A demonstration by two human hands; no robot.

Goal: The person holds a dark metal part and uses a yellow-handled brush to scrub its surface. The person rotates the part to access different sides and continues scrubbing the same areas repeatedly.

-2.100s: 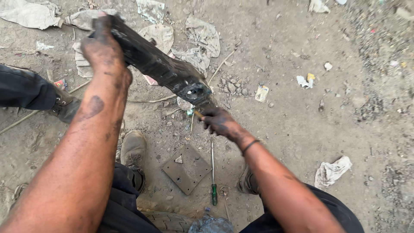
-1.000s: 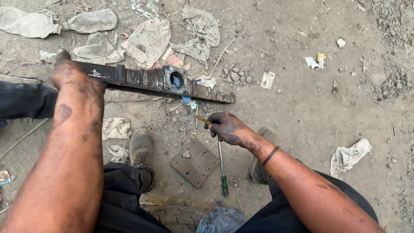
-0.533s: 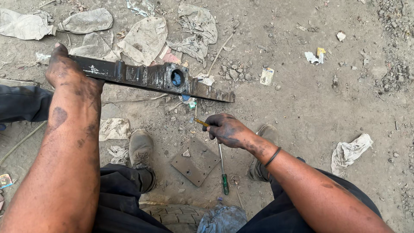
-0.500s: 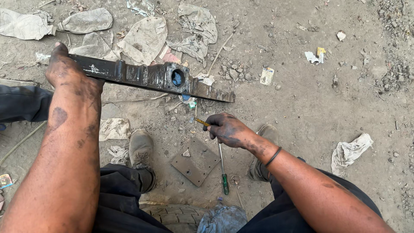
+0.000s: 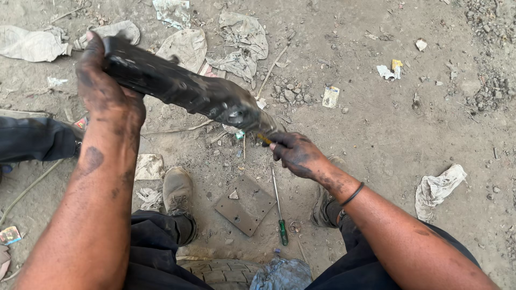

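My left hand [image 5: 105,88] grips the far end of a long, black, greasy metal bar [image 5: 183,88], held up over the dirt and slanting down to the right. My right hand [image 5: 295,153] is closed around a small tool with a yellowish tip [image 5: 263,138], pressed against the bar's lower right end. Both hands and forearms are smeared with black grease. A black band sits on my right wrist [image 5: 352,194].
On the dirt between my shoes lie a square rusty metal plate [image 5: 244,204] and a green-handled screwdriver [image 5: 279,212]. Dirty rags [image 5: 236,40] and paper scraps litter the ground beyond; another rag [image 5: 438,188] lies right. A tyre [image 5: 226,271] sits near me. Someone's dark-clad leg [image 5: 32,139] lies left.
The bar has turned in my left hand, its flat face with the hole now rolled away. Its right end dropped toward my right hand, which moved up against it with the tool.
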